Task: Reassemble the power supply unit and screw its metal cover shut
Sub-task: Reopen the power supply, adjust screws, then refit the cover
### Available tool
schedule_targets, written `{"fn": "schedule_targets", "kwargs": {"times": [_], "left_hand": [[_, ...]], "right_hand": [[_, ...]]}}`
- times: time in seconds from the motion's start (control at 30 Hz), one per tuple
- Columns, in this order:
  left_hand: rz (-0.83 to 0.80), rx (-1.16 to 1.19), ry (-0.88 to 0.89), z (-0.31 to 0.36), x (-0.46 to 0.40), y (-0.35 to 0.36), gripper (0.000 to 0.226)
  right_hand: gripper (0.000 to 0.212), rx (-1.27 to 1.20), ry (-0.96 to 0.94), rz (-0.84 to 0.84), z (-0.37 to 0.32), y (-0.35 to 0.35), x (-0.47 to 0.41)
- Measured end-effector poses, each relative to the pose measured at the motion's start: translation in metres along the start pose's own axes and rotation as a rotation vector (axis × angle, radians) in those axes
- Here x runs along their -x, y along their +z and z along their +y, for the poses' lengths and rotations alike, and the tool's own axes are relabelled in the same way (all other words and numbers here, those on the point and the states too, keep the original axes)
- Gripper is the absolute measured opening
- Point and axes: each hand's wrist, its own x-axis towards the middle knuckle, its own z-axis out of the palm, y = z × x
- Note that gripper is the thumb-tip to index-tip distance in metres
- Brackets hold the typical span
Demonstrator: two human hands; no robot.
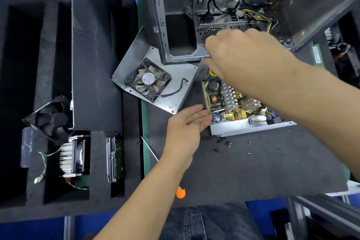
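PSU base tray (253,127) sits on the dark mat (253,171) w/ circuit board (229,103) exposed; metal cover (155,84), fan (148,79) attached, lies open-side-up just left of it, not yet fitted. Left hand (185,128) is flat, fingers straight, resting by the board's near-left corner w/ what looks like a tiny screw at the fingertips. Right hand (245,54) hovers over the board's far end, fingers curled down around something dark and yellow, prob a screwdriver handle; can't tell for sure. Risks: loose screws (228,143) scattered in front of the tray could get swept off by a forearm; fan lead (175,91) could get pinched under the cover edge when it goes on; a tip slipping off a screw might gouge board parts; the screw at the left fingers could roll away.
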Motion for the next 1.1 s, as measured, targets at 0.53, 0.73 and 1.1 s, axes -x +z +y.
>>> {"fn": "schedule_targets", "kwargs": {"times": [0.53,0.73,1.1], "left_hand": [[0.030,0.229,-0.090,0.005,0.010,-0.003,0.009],[-0.024,0.250,-0.091,0.008,0.013,-0.006,0.020],[-0.077,0.220,-0.074,0.016,0.018,0.001,0.011]], "right_hand": [[0.026,-0.111,0.053,-0.023,-0.006,-0.004,0.001],[0.021,-0.202,0.010,-0.035,0.000,0.000,0.006],[0.024,-0.924,0.513,0.456,0.042,0.024,0.060]]}}
